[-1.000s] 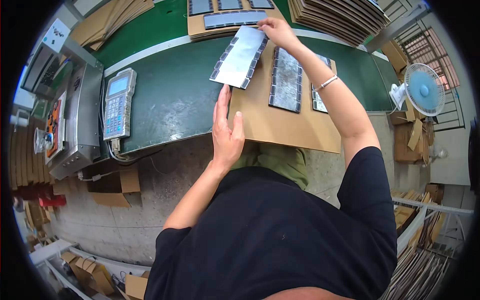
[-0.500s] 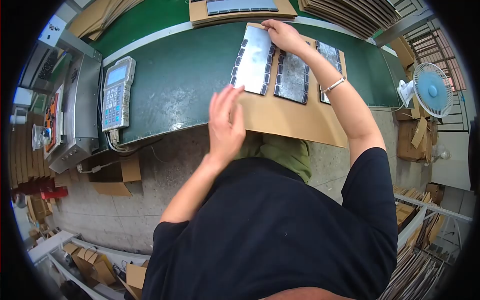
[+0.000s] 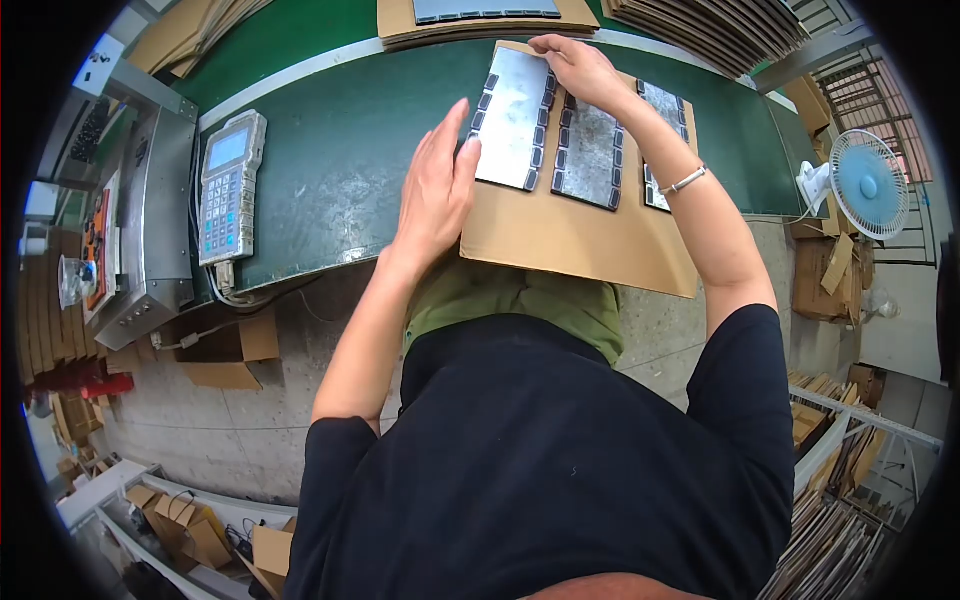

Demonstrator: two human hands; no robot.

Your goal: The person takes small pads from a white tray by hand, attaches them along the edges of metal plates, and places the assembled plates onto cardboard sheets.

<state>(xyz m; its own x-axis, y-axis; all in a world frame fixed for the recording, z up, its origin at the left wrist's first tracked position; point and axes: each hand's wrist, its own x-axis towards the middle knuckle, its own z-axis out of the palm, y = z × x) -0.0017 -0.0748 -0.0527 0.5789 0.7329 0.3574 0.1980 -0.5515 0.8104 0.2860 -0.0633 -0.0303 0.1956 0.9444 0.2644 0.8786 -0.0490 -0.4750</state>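
Observation:
Three rectangular panels with dark notched edges lie side by side on a brown cardboard sheet [image 3: 580,245]. The left panel [image 3: 513,120] is bright and smooth, the middle panel [image 3: 588,155] has a mottled grey face, and my right forearm partly covers the right panel [image 3: 662,110]. My right hand [image 3: 585,70] is over the top right corner of the left panel, fingers extended and apparently holding nothing. Beside the left panel's left edge is my left hand [image 3: 438,190], empty, its fingers stretched out and thumb apart.
A keypad controller [image 3: 232,188] lies on the green table [image 3: 330,170], with a metal machine [image 3: 160,200] left of it. Behind are a cardboard stack with a panel [image 3: 480,28] and piled cardboard sheets [image 3: 700,30]. A fan [image 3: 866,185] stands right.
The left panel, tilted and raised earlier, now lies flat on the cardboard beside the others. My left hand has moved left, away from its lower edge; my right hand no longer pinches its top.

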